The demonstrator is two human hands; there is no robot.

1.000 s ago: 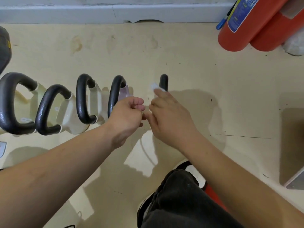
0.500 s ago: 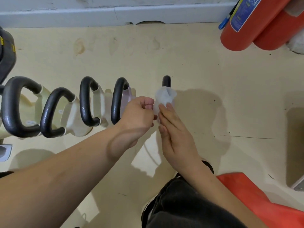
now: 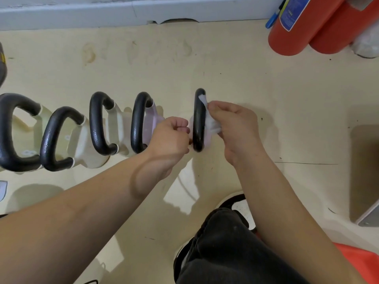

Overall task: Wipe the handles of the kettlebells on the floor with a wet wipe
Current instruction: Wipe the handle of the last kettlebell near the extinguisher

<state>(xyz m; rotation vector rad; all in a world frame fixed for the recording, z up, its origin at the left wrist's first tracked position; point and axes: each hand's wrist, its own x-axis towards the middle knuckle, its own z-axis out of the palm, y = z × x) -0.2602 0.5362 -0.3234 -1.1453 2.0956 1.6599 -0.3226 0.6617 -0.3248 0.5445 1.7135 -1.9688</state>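
Several kettlebells with black handles stand in a row on the cream floor. The rightmost black handle (image 3: 199, 119) runs straight away from me. My right hand (image 3: 235, 130) pinches a white wet wipe (image 3: 211, 121) and presses it against the right side of that handle. My left hand (image 3: 170, 138) is curled into a fist just left of the same handle, between it and the neighbouring pink-bodied kettlebell (image 3: 141, 121); whether it holds anything is hidden. Further left stand cream-bodied kettlebells (image 3: 102, 124).
Two red fire extinguishers (image 3: 297, 29) lean at the back right by the grey skirting board (image 3: 102, 13). My dark trouser knee (image 3: 225, 249) and a shoe (image 3: 238, 203) are at the bottom centre. A grey box edge (image 3: 369, 218) sits at the right.
My right hand has shifted from the near side of the rightmost handle to its right side, taking the wipe with it. The handle now shows along its full length. My left hand stayed beside it.
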